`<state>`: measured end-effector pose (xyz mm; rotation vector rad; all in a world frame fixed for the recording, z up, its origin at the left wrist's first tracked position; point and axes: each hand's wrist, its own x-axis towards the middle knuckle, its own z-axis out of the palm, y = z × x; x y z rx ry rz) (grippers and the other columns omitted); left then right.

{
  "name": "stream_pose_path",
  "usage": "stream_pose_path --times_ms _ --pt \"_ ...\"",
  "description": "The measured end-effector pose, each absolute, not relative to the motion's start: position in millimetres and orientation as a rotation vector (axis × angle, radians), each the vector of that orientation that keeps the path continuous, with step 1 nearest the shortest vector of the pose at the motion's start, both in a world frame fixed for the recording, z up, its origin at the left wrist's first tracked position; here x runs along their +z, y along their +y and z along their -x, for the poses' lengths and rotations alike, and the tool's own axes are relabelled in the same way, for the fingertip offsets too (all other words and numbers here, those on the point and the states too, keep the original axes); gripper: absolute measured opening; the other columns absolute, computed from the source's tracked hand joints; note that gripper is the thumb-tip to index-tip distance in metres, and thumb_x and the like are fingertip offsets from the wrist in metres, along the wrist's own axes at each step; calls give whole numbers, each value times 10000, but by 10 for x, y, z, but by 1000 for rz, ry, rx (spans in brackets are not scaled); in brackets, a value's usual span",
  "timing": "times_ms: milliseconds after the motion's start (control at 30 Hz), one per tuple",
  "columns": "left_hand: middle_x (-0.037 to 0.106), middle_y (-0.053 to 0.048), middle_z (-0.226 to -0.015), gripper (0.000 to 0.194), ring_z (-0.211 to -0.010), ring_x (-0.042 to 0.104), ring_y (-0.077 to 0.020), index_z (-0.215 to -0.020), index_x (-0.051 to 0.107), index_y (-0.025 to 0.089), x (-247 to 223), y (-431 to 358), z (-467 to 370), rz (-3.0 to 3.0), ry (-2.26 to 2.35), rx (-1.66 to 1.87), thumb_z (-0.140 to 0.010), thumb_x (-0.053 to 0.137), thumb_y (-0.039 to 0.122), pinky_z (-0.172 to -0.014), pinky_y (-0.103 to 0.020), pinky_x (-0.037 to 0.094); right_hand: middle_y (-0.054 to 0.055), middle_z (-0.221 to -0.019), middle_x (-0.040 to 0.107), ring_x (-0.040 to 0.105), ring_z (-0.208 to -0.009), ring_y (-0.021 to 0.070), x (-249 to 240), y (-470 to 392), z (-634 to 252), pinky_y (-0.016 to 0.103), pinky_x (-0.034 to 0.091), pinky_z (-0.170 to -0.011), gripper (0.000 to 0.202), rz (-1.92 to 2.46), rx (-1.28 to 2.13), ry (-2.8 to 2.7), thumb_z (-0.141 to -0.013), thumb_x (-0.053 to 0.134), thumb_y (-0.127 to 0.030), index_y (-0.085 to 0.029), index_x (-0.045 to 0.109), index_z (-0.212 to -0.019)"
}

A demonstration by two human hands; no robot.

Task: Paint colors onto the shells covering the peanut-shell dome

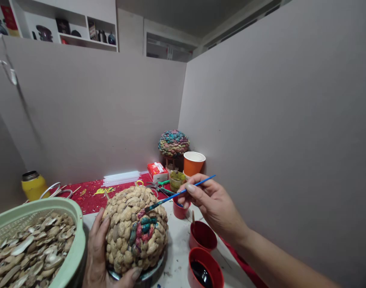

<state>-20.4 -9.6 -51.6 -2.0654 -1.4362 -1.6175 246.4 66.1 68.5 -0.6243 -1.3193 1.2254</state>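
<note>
A round ball covered in peanut-like shells (pixel 123 224) rests on a metal dish (pixel 155 270). Several of its shells are coloured red, teal and purple on the right side. My left hand (pixel 97 252) is wrapped round the ball's left and lower side, thumb at the bottom front. In my right hand (pixel 203 196) a thin blue paintbrush (pixel 177 195) is pinched between thumb and fingers, its dark tip touching the ball beside a reddish shell. Just below my right hand stand a red cup with a stick (pixel 202 236) and a red cup of dark liquid (pixel 205 270).
A green basket (pixel 79 236) of shells fills the lower left, with a yellow bottle (pixel 34 186) behind. At the back are clear sticks (pixel 121 178), a tissue pack (pixel 157 172), pliers, an orange cup (pixel 194 164) and a coloured shell-covered dome (pixel 173 143). Grey panels rise behind and right.
</note>
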Motion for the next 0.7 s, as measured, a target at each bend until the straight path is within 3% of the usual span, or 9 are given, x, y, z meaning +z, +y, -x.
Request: stream_pose_path --times_ms 167,700 --pt "247 -191 -1616 976 -1457 308 -422 -1573 169 233 -519 -87 246 2096 -1396 -1536 -788 710 441 -1125 -669 320 12 -667 726 659 -555 123 732 586 -2332 233 520 -523 310 628 1219 -1402 -813 771 -454 -198 597 -823" --pt "225 -185 -1623 969 -1463 301 -414 -1566 175 231 -527 -109 236 2092 -1427 -1545 -788 707 455 -1124 -654 340 16 -716 736 690 -597 140 727 669 -2488 246 548 -573 325 712 1181 -1326 -762 818 -449 -202 618 -830"
